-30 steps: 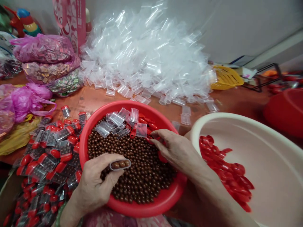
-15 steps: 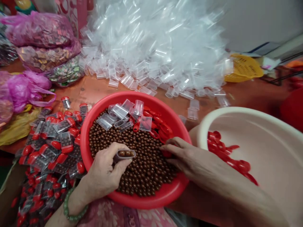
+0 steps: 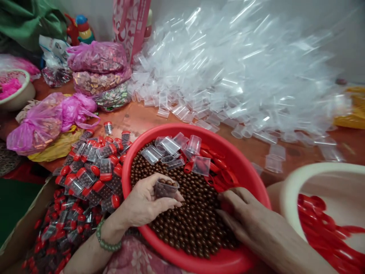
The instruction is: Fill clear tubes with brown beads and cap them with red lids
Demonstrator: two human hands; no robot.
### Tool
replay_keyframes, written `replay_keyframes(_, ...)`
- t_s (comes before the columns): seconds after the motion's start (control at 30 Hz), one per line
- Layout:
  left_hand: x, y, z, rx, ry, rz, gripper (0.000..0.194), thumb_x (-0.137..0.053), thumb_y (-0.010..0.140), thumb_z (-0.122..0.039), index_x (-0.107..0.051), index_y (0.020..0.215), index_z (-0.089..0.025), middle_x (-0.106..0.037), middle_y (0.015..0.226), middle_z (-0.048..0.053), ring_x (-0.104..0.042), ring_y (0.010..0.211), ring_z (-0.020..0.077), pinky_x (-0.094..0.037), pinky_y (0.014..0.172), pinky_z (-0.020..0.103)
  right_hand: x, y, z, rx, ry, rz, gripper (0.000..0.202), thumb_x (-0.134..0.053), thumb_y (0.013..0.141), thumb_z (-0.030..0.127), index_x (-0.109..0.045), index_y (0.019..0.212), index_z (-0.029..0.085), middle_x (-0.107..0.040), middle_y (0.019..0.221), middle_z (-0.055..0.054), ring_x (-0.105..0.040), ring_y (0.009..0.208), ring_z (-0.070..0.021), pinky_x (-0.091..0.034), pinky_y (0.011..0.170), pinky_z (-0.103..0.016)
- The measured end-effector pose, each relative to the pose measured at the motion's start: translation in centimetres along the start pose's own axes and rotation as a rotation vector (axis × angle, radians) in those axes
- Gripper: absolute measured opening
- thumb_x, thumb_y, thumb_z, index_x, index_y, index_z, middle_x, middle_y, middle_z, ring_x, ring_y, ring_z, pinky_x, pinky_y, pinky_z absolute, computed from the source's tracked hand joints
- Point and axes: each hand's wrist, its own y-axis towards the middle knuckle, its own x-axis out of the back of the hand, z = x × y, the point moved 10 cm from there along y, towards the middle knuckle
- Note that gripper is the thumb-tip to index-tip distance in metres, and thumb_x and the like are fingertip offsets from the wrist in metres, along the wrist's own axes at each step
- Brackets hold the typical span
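Note:
A clear plastic container (image 3: 166, 189) with brown balls inside is held in my left hand (image 3: 142, 201), its open end facing up, over the left part of a red basin (image 3: 258, 182). Brown balls (image 3: 194, 224) fill much of the basin. My right hand (image 3: 242, 213) is curled low over the balls on the right side, fingers bent around a red piece that is mostly hidden and blurred. Clear empty containers (image 3: 170, 145) and red plastic pieces (image 3: 222, 167) lie at the back of the basin.
Filled containers with red caps (image 3: 85, 179) are heaped at the left. Behind the basin rises a big pile of clear containers (image 3: 228, 76). A white basin (image 3: 291, 190) with red pieces stands at the right. Pink bags (image 3: 97, 57) sit at the back left.
The view has swung left, so the scene sits further right and lower. The container in my left hand has tilted, showing more of its side. My right hand stays near the red pieces.

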Motion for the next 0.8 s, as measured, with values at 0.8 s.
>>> replay_keyframes(0.8, 1.8, -0.1, -0.1, 0.002, 0.052, -0.2, 0.031, -0.075, 0.073, -0.035, -0.058, 0.089, -0.014, -0.057, 0.071, -0.003, -0.05, 0.064, 0.0084, -0.04, 0.064, 0.022, -0.2, 2.6, 7.7, -0.116, 0.88, 0.156, 0.02, -0.058, 0.088, 0.036, -0.074, 0.086, 0.024, -0.067, 0.079, -0.005, -0.06, 0.071, -0.0168, -0.049, 0.064, -0.025)
